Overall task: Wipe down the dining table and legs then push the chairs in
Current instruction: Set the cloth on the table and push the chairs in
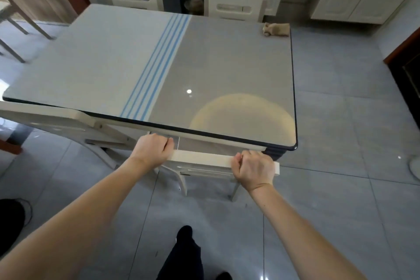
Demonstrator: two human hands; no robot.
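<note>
Chair back (204, 158) | left grip (151, 148) and right grip (254, 167) curled around its top rail | cloth (276, 29) on table (113, 52) corner

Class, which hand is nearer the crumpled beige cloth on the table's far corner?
Right. The right hand grips the cream chair back nearly in line with the crumpled beige cloth; the left hand grips it farther left.

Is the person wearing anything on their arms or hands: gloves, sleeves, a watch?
No. The left forearm and right forearm are bare, with no sleeve in view. The left hand and right hand wear no gloves, and no watch or bracelet shows at either wrist. Whether rings are worn cannot be told.
</note>
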